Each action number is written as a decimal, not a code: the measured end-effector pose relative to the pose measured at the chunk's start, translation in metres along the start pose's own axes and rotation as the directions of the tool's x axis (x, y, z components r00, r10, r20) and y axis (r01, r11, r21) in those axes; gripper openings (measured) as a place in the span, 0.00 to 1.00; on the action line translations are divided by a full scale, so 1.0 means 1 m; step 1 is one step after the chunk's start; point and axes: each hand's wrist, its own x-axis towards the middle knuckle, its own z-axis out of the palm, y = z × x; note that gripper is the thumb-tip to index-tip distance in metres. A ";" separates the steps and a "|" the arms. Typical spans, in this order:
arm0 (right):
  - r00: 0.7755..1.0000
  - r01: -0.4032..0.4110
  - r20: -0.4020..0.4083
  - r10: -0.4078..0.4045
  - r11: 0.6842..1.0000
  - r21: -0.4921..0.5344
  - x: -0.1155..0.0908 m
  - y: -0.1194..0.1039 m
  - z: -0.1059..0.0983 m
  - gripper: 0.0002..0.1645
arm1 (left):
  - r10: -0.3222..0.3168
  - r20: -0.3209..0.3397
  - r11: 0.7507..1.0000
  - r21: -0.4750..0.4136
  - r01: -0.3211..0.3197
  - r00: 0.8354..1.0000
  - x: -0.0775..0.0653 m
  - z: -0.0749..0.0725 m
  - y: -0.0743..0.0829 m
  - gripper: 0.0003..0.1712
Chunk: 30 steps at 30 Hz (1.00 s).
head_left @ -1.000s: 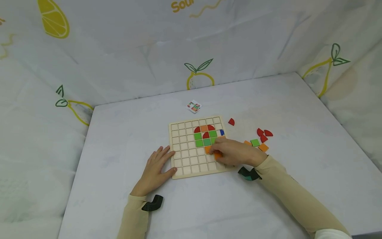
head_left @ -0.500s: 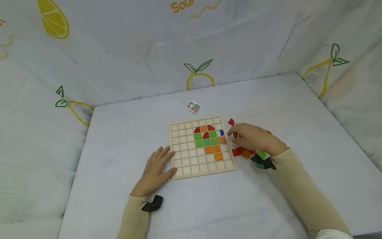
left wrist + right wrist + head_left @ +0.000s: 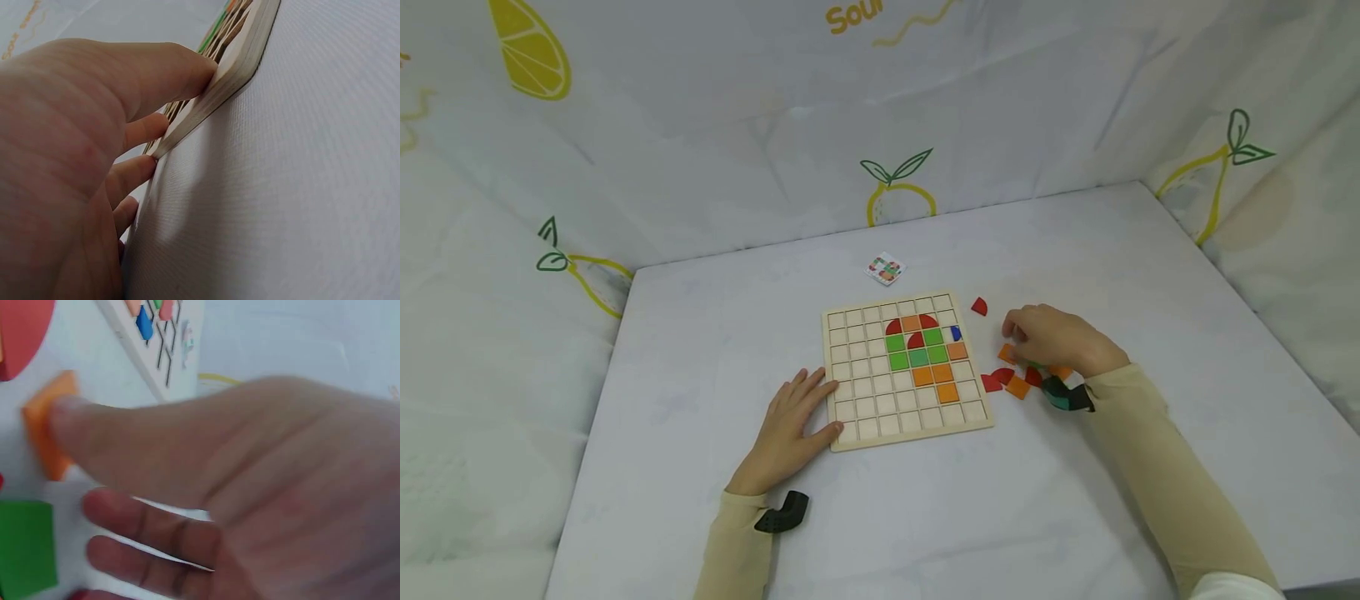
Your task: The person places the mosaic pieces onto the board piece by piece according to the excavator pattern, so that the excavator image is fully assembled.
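A square wooden grid board lies on the table with red, green, orange and blue pieces in its right half. My left hand rests at the board's left edge, fingers spread and thumb at the near corner. To the right of the board, my right hand hovers low over loose pieces, fingers loosely bent. In the right wrist view its thumb overlaps an orange square tile, while the fingers below stand apart from the tile. A green tile lies beside it. Part of the loose pile is hidden under the right hand.
Loose red quarter-circle pieces and an orange tile lie by the board's right edge. A lone red quarter-circle sits near its far right corner. A small pattern card lies behind the board. A white cloth wall surrounds the table.
My right hand has left the board and moved right to the loose pieces, some of which now lie nearer the board. An orange tile it covered on the board shows in its cell. The left hand stays put.
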 end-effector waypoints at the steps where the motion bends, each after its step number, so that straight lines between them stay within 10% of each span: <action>1: 1.000 0.002 -0.022 -0.002 1.000 0.017 0.002 0.002 0.002 0.17 | 0.002 0.001 1.000 0.002 -0.002 1.000 0.000 0.001 0.001 0.36; 11: 0.990 0.014 -0.142 -0.001 0.996 0.093 0.024 0.004 0.010 0.17 | 0.014 -0.010 1.000 0.012 -0.013 1.000 0.005 -0.003 0.002 0.37; 30: 0.998 0.057 -0.002 -0.057 0.997 0.046 0.028 0.001 -0.006 0.10 | 0.026 0.002 0.999 0.035 -0.026 1.000 0.001 -0.001 -0.002 0.37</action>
